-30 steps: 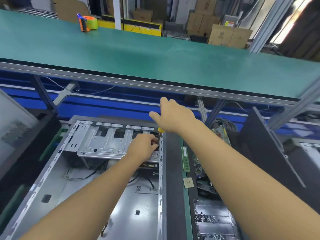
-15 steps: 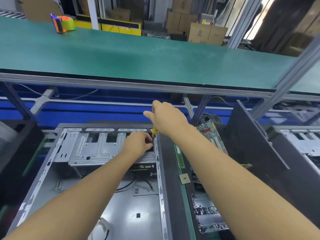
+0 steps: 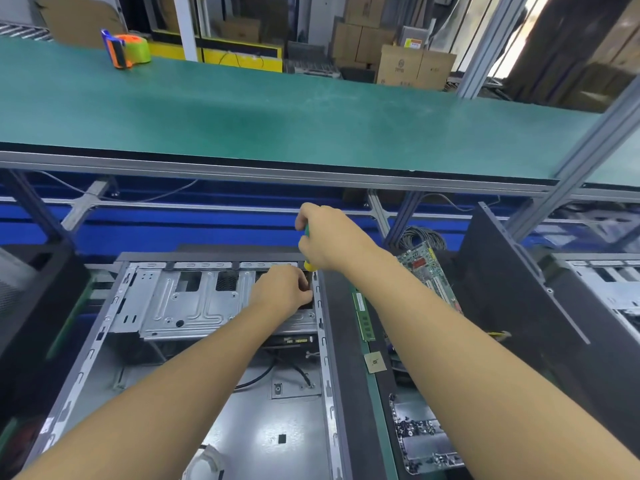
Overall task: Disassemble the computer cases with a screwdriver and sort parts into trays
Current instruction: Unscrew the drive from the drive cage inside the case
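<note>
Reaches both bare arms over the open computer case [image 3: 263,420], lying flat with its open side up. Grips the screwdriver [image 3: 307,231] in the right hand [image 3: 332,237], fingers wrapped tight round the green and yellow handle, just above the far right corner of the case. Points the tool down into that corner and hides its tip behind the left hand [image 3: 282,289]. Curls the left fingers just under the handle, on top of the silver drive cage [image 3: 187,306]; cannot tell whether pinching anything. Shows black wires [image 3: 256,381] on the grey floor inside the case. Has, just right of the case, green memory sticks [image 3: 363,317], a small square chip [image 3: 375,362] and a tray [image 3: 422,448] with tiny screws [image 3: 414,427]. Has a circuit board [image 3: 424,268] farther back on the right, beside a dark panel [image 3: 519,306]. Carries, up on the long green surface [image 3: 311,116], an orange tape holder [image 3: 126,48] with a green roll, near the far left
</note>
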### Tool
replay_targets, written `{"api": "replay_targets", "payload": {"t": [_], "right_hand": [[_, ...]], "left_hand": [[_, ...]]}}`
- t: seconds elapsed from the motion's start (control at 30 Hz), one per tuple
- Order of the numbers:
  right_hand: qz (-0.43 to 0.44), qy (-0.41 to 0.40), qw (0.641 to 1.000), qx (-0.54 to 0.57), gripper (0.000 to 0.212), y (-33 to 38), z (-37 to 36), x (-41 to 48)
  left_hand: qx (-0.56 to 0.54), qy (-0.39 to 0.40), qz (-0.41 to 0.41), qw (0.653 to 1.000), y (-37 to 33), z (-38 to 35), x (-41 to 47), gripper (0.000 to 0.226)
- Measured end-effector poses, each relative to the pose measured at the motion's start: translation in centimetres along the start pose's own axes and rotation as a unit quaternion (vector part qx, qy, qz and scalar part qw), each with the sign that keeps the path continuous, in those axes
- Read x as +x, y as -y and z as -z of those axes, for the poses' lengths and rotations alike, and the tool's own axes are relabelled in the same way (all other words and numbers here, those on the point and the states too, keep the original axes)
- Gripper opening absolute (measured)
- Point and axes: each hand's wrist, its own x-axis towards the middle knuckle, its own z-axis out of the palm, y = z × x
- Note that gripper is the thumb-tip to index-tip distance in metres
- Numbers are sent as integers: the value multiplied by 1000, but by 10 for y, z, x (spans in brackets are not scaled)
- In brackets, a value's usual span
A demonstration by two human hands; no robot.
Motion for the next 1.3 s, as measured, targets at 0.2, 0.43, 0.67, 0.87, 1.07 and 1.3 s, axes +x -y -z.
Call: {"api": "replay_targets", "payload": {"t": [0.2, 0.43, 0.67, 0.87, 1.07, 1.3], "right_hand": [[15, 26, 999, 20, 29, -3, 6, -4], [10, 48, 999, 2, 13, 0, 8, -4], [24, -1, 998, -54, 20, -3, 7, -2], [15, 3, 997, -71, 14, -3, 6, -1], [7, 6, 998, -58, 16, -6, 7, -2], [6, 23, 997, -80, 13, -6, 10, 0]], "left_hand": [[46, 5, -25, 999, -2, -4, -1, 24], [23, 16, -69, 997, 4, -3, 3, 18], [-19, 1, -122, 992, 20, -6, 5, 4], [-78, 5, -101, 992, 24, -9, 5, 8], [-85, -6, -107, 991, 28, -12, 7, 10], [-104, 2, -104, 989, 27, -9, 5, 4]]}}
